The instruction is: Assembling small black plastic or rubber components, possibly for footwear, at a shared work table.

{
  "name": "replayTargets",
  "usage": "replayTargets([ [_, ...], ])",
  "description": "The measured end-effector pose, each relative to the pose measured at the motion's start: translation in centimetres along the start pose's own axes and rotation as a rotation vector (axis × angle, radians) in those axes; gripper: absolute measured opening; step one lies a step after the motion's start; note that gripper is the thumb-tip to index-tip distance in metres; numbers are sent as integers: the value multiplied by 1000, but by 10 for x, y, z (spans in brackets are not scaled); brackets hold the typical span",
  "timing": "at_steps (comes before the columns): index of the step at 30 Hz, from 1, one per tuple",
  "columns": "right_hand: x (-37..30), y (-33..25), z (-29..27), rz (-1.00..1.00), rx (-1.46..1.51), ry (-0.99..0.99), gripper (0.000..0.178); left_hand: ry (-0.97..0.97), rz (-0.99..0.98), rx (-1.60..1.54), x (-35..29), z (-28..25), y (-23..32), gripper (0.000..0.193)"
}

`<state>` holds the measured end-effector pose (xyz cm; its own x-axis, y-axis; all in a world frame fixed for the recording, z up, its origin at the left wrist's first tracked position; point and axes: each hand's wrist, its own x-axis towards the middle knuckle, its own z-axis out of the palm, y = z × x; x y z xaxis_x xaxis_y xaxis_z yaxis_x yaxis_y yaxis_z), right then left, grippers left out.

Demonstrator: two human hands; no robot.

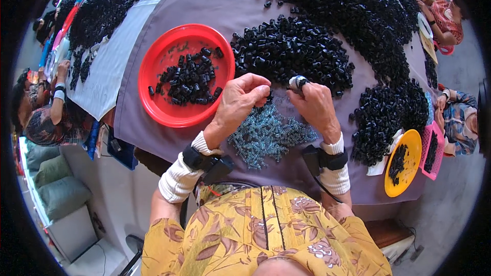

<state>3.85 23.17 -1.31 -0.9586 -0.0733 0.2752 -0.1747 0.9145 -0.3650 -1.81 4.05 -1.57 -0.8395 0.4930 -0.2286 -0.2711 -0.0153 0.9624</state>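
My left hand is closed in a pinch over the small pale-blue springs, its thumb and forefinger pressed together. What they hold, if anything, is too small to make out; a dark piece shows just under the fingertips. My right hand hangs a little to the right with curled fingers, near the front of a heap of short black plastic tubes. A whitish wrap and something black show at its forefinger, and what lies inside the fingers is hidden. A red round tray beside my left hand holds black tubes and a few small springs.
More black pieces cover the far side of the cloth-covered table. A yellow plate and a pink basket stand at the right edge. Other people sit at both sides; another table with black pieces is far left.
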Motion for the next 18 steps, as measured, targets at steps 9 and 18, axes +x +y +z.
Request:
replayTargets([
  [9, 9, -13, -10, 59, 551, 8, 18, -98, -6, -62, 3, 12, 4, 22],
  [18, 8, -13, -5, 79, 615, -1, 15, -41, -25, -100, 2, 10, 3, 18],
])
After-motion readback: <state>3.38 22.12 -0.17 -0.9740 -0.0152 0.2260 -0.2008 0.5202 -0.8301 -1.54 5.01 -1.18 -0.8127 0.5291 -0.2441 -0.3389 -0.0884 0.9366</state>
